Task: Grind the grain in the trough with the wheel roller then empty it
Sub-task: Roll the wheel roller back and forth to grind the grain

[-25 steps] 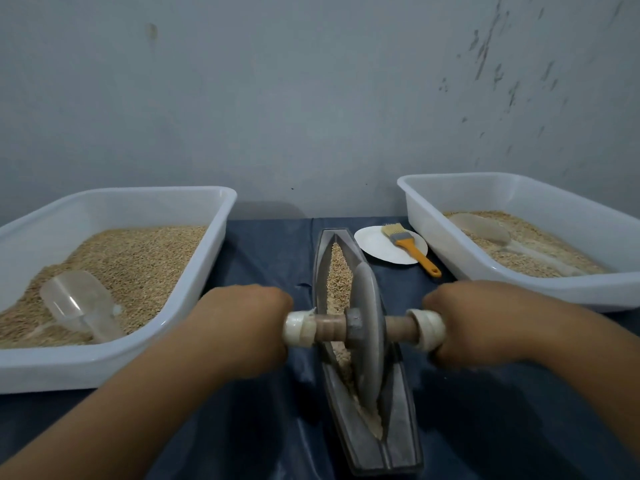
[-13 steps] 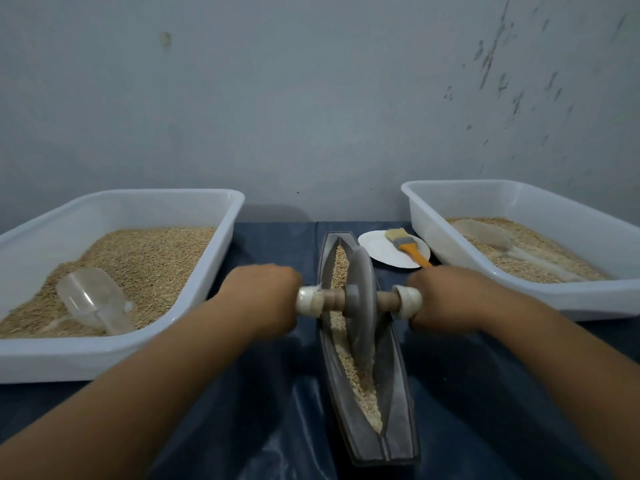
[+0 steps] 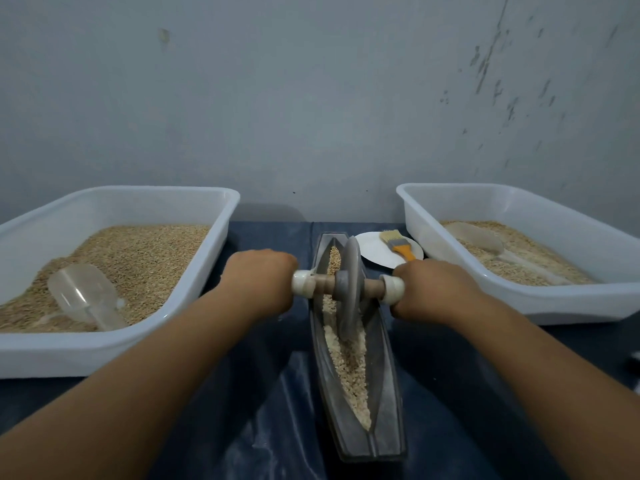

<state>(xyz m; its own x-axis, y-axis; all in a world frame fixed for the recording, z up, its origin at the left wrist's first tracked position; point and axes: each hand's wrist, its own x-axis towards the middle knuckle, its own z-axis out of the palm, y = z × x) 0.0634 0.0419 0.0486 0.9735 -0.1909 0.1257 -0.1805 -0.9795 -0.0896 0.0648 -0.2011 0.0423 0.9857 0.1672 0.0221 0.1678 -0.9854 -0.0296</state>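
the grey trough [image 3: 386, 382] lies lengthwise mid-table, grain [image 3: 348, 362] along its groove, the wheel roller [image 3: 350, 289] standing in its far half. left hand [image 3: 258, 284] and right hand [image 3: 431, 291] each curl their fingers round an axle end. left white tub [image 3: 114, 344] and right white tub [image 3: 568, 303] each hold grain and a clear scoop. a brush [image 3: 398, 245] lies on a white plate [image 3: 375, 252]. dark blue table [image 3: 485, 393], grey scuffed wall [image 3: 311, 98].

Your wheel roller [image 3: 350, 289] looks matt grey metal on a smooth wooden axle — the trough [image 3: 388, 393] dull metal; at nine o'clock, a glossy plastic tub [image 3: 114, 344].
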